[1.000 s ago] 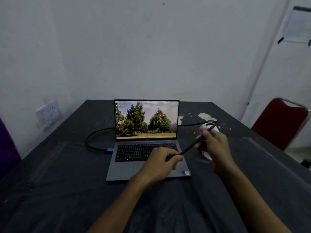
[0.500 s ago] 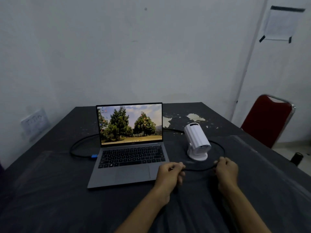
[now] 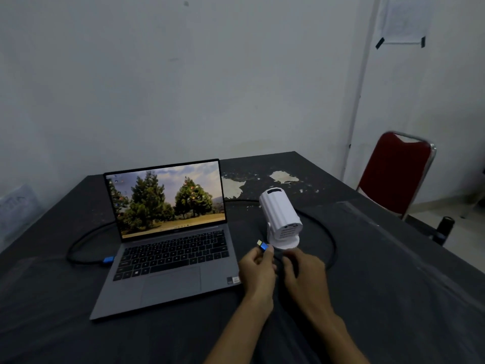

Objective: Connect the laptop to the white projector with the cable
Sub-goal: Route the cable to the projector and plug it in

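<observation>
While one end of the cable (image 3: 331,240) is already plugged into the left side of the laptop (image 3: 168,248), we hold the free blue plug (image 3: 263,246) pinched in the fingers (image 3: 268,254) of our left hand (image 3: 258,271). Our right hand (image 3: 305,271) is just beside it, closed around the cable behind the plug, we think. The white projector (image 3: 282,219) stands just beyond the fingers, its port side facing us. Next, we judge, the plug must be turned toward the port and pushed in straight, with the projector kept steady.
</observation>
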A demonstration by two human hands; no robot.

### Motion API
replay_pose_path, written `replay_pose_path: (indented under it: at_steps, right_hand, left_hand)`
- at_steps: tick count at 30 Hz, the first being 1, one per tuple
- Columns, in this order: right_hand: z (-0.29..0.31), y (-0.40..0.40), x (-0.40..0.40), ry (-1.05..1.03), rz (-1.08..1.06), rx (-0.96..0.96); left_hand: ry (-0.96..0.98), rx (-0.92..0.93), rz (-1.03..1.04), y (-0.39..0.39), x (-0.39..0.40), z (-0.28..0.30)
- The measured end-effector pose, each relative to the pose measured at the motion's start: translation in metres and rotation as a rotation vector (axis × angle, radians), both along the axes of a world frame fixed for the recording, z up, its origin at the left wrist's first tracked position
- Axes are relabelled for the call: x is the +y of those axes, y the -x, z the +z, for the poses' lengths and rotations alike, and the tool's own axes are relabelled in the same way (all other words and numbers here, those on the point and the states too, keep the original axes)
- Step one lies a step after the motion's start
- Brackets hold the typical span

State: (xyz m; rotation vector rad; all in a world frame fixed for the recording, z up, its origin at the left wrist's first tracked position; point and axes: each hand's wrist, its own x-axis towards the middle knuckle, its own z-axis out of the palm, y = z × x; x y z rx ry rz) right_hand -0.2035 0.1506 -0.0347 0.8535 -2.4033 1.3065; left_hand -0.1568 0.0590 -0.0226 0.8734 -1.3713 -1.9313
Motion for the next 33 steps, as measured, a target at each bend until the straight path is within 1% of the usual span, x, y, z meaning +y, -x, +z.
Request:
replay_pose_path:
  at_steps: [2, 5, 10, 13, 15, 18, 22, 24, 28, 31, 33]
  right_hand:
    - [0.000, 0.000, -0.001, 0.043, 0.105, -0.059]
    - [-0.004, 0.004, -0.002, 0.089, 0.160, -0.070]
    - [-0.009, 0.009, -0.003, 0.112, 0.151, -0.075]
    - [-0.011, 0.012, -0.003, 0.083, 0.091, -0.054]
    - [-0.011, 0.015, -0.002, 0.119, 0.047, -0.069]
    - [-0.010, 0.019, 0.001, 0.161, 0.005, -0.121]
    - [-0.010, 0.018, 0.001, 0.176, -0.025, -0.139]
    - [-0.010, 0.019, 0.000, 0.163, -0.045, -0.136]
    - [-0.011, 0.019, -0.001, 0.119, -0.099, -0.126]
    - [-0.010, 0.021, -0.003, -0.011, -0.152, -0.088]
    - [-0.010, 0.021, -0.004, -0.052, -0.124, -0.105]
  left_hand:
    - [0.060, 0.002, -0.052, 0.002, 0.003, -0.006]
    - [0.144, 0.032, -0.107, -0.002, 0.001, -0.013]
    - [0.184, 0.070, -0.163, -0.004, -0.006, -0.019]
    - [0.181, 0.053, -0.192, 0.003, -0.012, -0.022]
    - [0.170, 0.029, -0.148, 0.008, -0.014, -0.020]
    - [0.215, -0.032, -0.046, 0.023, -0.021, -0.012]
    - [0.271, -0.114, -0.006, 0.051, -0.034, 0.002]
    - [0.269, -0.120, -0.011, 0.066, -0.037, 0.005]
    - [0.171, -0.096, -0.063, 0.085, -0.037, 0.002]
    - [0.200, -0.059, -0.013, 0.092, -0.033, -0.008]
    - [0.252, -0.036, 0.013, 0.092, -0.032, -0.012]
